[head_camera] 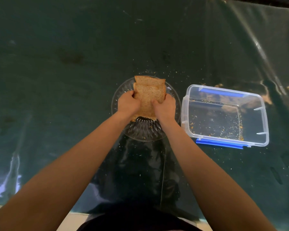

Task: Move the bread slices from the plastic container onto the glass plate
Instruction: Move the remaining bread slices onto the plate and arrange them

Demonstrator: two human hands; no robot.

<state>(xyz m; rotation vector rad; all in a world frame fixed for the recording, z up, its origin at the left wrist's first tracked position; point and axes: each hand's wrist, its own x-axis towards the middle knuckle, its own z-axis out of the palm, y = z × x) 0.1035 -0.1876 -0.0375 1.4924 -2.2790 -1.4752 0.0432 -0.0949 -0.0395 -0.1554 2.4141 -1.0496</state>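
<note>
A stack of brown bread slices (148,94) lies on the cut-glass plate (145,132) in the middle of the table. My left hand (128,103) grips the stack's left edge and my right hand (165,107) grips its right edge, thumb on top of the upper slice. One slice pokes out at the far side of the stack, slightly askew. To the right of the plate stands the clear plastic container (264,114) with blue clips; it holds only crumbs.
The table is covered by dark green cloth under glossy clear plastic sheet (73,64). Crumbs are scattered around the plate and container. The table's near edge (77,213) runs by my body at the bottom.
</note>
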